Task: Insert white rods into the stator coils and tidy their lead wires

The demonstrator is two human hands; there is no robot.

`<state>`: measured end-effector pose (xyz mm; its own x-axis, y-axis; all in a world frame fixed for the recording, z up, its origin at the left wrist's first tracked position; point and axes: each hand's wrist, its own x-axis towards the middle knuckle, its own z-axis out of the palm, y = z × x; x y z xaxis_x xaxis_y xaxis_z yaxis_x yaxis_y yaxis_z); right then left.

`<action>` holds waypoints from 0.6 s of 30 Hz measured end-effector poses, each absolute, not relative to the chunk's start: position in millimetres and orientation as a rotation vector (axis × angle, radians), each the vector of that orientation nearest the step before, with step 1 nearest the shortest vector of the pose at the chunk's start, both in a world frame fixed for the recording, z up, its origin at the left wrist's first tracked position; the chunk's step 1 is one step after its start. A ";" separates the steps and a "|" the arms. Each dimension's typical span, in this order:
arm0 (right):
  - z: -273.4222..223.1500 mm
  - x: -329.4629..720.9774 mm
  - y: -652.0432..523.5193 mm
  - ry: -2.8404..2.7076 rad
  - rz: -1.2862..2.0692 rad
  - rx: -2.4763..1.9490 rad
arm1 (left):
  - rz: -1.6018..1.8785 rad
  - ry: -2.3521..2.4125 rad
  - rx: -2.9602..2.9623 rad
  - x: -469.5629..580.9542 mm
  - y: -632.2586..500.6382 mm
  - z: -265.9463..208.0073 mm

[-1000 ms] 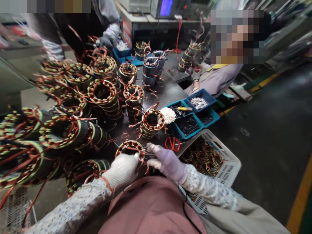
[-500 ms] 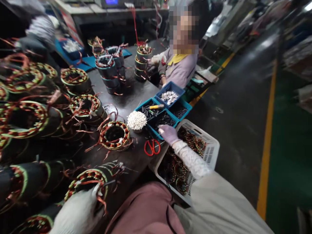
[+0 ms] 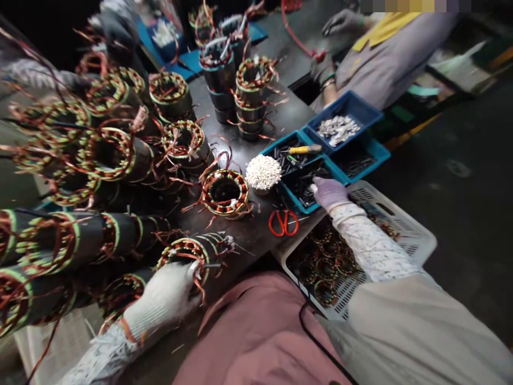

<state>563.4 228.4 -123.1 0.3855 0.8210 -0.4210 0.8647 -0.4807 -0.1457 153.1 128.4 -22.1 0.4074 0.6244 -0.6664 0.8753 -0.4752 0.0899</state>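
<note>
My left hand (image 3: 170, 291), in a white glove, is closed at the rim of a stator (image 3: 186, 251) lying on its side in the near part of the table. Thumb and fingers pinch its copper leads, where a short dark sleeve (image 3: 211, 265) sticks out to the right. My right hand (image 3: 331, 193), in a purple glove with pale fingertips, dips into a blue bin (image 3: 306, 208) of black sleeves (image 3: 304, 184). Its fingers look drawn together, and whatever they hold is hidden.
Red-handled scissors (image 3: 284, 223), a heap of white pieces (image 3: 263, 172) and an upright stator (image 3: 225, 193) lie nearby. A yellow-handled tool (image 3: 305, 149) rests across the bins. Stacked stators (image 3: 108, 152) crowd the left. A white crate (image 3: 427, 243) stands below right. Co-workers' gloved hands (image 3: 344, 22) are across the table.
The view has swung so that everything sits further right, and the seated co-worker's hands have shifted. My left hand still grips the leads; my right hand remains in the bin of black sleeves.
</note>
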 end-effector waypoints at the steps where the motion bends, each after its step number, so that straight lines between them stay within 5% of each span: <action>1: -120.3 561.9 223.2 1.545 -0.735 2.642 | -0.806 1.270 2.242 152.4 128.8 -21.7; 6: -108.2 498.6 171.0 1.677 -1.482 2.899 | -0.873 1.216 2.252 149.5 129.7 -23.0; 8: -105.8 452.2 144.2 1.588 -2.268 2.550 | -0.879 1.223 2.262 149.0 129.4 -23.9; 11: -107.1 390.7 117.9 1.120 -2.896 2.087 | -0.866 1.217 2.264 149.0 129.4 -24.1; 15: -108.9 357.7 118.4 0.902 -2.995 1.973 | -0.874 1.206 2.251 149.3 130.8 -23.5; 18: -102.7 355.1 129.8 1.311 -2.795 1.966 | -0.841 1.190 2.260 148.3 131.5 -24.1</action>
